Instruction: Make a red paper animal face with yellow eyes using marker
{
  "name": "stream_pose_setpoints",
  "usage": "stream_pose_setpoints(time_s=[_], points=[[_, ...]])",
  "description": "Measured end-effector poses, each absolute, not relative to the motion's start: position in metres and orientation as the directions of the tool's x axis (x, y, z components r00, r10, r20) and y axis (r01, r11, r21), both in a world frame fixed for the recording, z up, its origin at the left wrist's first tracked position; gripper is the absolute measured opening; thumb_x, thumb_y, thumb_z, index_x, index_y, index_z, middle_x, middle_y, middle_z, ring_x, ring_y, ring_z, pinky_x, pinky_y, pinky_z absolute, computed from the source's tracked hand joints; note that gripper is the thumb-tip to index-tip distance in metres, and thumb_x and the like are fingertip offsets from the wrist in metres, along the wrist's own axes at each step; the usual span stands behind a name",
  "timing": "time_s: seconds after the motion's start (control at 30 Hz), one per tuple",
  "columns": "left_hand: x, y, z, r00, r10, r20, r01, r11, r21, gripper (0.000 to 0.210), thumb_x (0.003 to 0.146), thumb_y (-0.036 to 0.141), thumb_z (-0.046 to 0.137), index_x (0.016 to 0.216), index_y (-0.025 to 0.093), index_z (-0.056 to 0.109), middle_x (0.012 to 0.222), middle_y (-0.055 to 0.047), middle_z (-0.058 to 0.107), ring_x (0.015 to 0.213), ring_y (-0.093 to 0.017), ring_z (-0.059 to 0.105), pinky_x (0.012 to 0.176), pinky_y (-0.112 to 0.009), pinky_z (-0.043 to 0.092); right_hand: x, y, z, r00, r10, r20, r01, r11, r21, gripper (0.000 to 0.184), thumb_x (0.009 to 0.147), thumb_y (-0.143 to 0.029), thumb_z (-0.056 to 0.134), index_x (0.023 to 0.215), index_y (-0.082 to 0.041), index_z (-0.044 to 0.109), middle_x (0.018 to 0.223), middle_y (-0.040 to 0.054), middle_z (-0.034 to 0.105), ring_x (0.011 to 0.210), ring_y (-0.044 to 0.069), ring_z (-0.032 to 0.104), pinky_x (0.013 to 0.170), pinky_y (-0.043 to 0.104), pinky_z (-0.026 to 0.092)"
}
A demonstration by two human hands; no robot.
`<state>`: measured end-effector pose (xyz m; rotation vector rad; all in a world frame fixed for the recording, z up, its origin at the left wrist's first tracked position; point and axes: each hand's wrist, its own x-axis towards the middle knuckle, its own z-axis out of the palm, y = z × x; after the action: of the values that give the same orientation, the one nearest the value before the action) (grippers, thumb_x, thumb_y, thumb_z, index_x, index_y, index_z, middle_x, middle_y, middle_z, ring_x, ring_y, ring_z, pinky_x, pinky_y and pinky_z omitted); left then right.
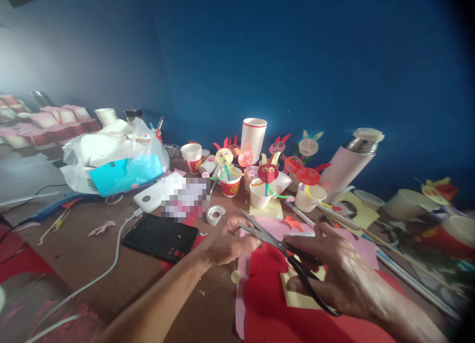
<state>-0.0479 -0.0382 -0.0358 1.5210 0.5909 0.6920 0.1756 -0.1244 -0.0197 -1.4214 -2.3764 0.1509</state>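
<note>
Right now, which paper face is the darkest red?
The dark red face with pale yellow ears, above the white cup beyond the scissors; the other red faces look brighter, more orange.

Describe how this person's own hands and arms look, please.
The left hand and right hand are ungloved human hands. The left forearm and right forearm are bare too: no sleeve, watch or bracelet shows on either within the picture.

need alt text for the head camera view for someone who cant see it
A right hand holds slightly open scissors beside the left hand, above red paper and pink paper on a brown table. Behind are paper cups with colourful paper faces, before a blue wall; a black device lies at left.
</note>
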Motion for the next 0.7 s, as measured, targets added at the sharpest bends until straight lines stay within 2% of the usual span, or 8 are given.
stream_pose_setpoints(time_s=[0.13,0.27,0.47,0.7], points=[[-0.048,-0.038,-0.034,0.700,0.707,0.099,-0.059,-0.080,0.995,0.011,0.071,0.021,0.063,0.062,0.014,0.064,0.061,0.002,0.049,0.058,-0.010,0.040,0.055,-0.022,0.030,0.174,-0.125,-0.015,-0.431,0.865,0.256,0.840,0.488,-0.236,0.036,0.079,-0.055,0.067,0.092,-0.021,0.067,0.056,-0.0040,0.059,0.053,0.015,0.050,0.065,0.032,0.038],[-0.048,-0.037,-0.032,0.702,0.705,0.101,-0.059,-0.084,0.995,0.012,0.071,0.022,0.062,0.062,0.014,0.062,0.062,0.002,0.049,0.059,-0.010,0.040,0.055,-0.022,0.029,0.174,-0.126,-0.015,-0.413,0.878,0.243,0.861,0.463,-0.211,0.037,0.080,-0.054,0.068,0.093,-0.020,0.067,0.056,-0.0024,0.059,0.056,0.017,0.052,0.061,0.031,0.036],[-0.048,-0.037,-0.036,0.678,0.734,0.037,-0.019,-0.033,0.999,0.011,0.067,0.024,0.063,0.064,0.014,0.066,0.059,0.002,0.053,0.055,-0.009,0.041,0.053,-0.021,0.030,0.179,-0.123,-0.023,-0.414,0.870,0.269,0.836,0.480,-0.266,0.048,0.078,-0.051,0.070,0.112,-0.019,0.062,0.075,0.0014,0.068,0.065,0.019,0.060,0.069,0.034,0.040],[-0.048,-0.037,-0.037,0.666,0.745,0.039,-0.015,-0.039,0.999,0.010,0.066,0.024,0.065,0.066,0.015,0.068,0.060,0.002,0.056,0.057,-0.011,0.044,0.055,-0.021,0.033,0.177,-0.124,-0.023,-0.415,0.872,0.258,0.839,0.477,-0.263,0.047,0.078,-0.053,0.069,0.110,-0.019,0.063,0.069,-0.0002,0.066,0.062,0.018,0.060,0.071,0.036,0.041]])
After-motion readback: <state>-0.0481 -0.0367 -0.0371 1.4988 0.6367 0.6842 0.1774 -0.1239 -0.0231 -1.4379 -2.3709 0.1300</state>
